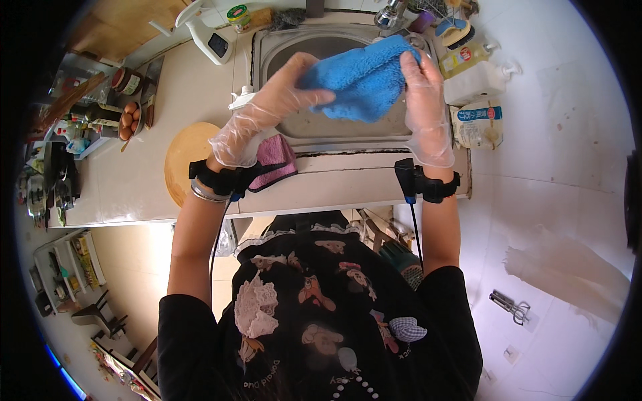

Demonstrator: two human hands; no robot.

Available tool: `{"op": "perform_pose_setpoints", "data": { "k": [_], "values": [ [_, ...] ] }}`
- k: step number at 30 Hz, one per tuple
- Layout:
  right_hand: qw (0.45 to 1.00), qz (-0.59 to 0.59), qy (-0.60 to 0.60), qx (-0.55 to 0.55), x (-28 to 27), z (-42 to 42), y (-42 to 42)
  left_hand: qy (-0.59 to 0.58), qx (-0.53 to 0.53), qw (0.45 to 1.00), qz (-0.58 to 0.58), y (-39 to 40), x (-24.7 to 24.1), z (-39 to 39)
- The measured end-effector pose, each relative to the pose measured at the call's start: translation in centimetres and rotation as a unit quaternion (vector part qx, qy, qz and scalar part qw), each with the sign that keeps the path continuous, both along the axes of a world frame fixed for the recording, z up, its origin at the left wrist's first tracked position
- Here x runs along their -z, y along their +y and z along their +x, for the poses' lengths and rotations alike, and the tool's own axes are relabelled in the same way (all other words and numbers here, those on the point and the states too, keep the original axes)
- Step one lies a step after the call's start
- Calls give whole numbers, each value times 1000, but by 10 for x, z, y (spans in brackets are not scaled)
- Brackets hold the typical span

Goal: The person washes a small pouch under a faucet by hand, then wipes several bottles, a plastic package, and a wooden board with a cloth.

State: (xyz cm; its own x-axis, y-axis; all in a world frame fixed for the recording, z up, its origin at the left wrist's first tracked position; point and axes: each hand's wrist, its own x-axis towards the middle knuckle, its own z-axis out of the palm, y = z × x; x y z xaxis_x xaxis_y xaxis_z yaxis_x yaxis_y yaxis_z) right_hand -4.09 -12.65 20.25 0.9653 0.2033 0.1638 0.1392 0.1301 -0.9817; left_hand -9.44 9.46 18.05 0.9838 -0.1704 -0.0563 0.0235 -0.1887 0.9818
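Observation:
A blue microfibre cloth (361, 80), folded over on itself, is stretched between my hands above the stainless steel sink (321, 131). My left hand (291, 90), in a clear disposable glove, grips its left end with the thumb in front. The cloth's upper right corner is pinched by my right hand (424, 75), gloved the same way. Below my left wrist a pink cloth (275, 163) with a dark edge lies on the counter, partly covered by the wrist strap. The faucet (388, 16) stands behind the blue cloth, which hides part of the basin.
Left of the sink are a round wooden board (188, 150), a white spray bottle (205, 37), a white pump top (243, 97) and a bowl of eggs (130, 120). Along the right wall stand a dish soap bottle (464, 57), a scrub brush (454, 34) and a printed bag (477, 126).

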Motion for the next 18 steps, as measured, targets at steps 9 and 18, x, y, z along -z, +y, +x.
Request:
{"op": "perform_pose_setpoints", "data": {
  "k": [9,18],
  "values": [
    [996,-71,-29,44,5,11,-51,3,51,979,196,-3,21,9],
    [952,-225,-56,197,23,27,-169,-253,-2,949,190,-76,28,62]
  ]
}}
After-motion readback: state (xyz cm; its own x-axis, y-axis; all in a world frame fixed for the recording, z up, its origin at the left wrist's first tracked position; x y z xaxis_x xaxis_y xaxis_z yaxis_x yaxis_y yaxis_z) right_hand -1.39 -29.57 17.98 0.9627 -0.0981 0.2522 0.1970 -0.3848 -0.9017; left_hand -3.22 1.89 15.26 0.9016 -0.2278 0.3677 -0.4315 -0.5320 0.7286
